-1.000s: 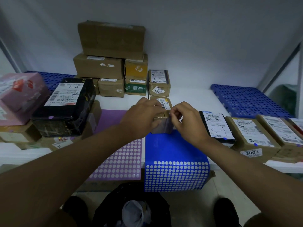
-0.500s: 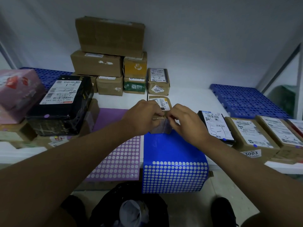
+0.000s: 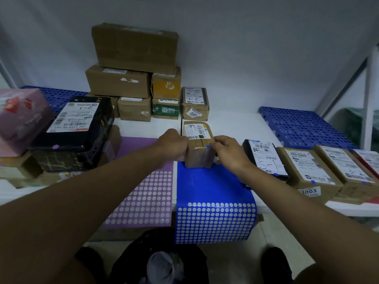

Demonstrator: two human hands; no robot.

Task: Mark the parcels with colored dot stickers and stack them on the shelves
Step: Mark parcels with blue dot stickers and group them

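Observation:
A small brown parcel (image 3: 197, 144) with a white label stands on the white shelf (image 3: 235, 126), at the far end of the blue sticker sheet (image 3: 213, 191). A blue dot sticker (image 3: 208, 146) sits on its top near the right edge. My left hand (image 3: 171, 143) grips the parcel's left side. My right hand (image 3: 227, 152) holds its right side with fingers curled at the top corner beside the dot. A purple sticker sheet (image 3: 147, 193) lies left of the blue one.
Stacked cardboard boxes (image 3: 133, 78) stand at the back. A black parcel (image 3: 75, 124) with a purple dot and a pink one (image 3: 18, 117) sit left. Labelled parcels (image 3: 307, 167) with blue dots line the right. Blue perforated mats (image 3: 303, 128) lie at both back corners.
My hands have drawn apart to the parcel's sides, uncovering its top. A blue dot now shows on the parcel where my right fingers were pressing.

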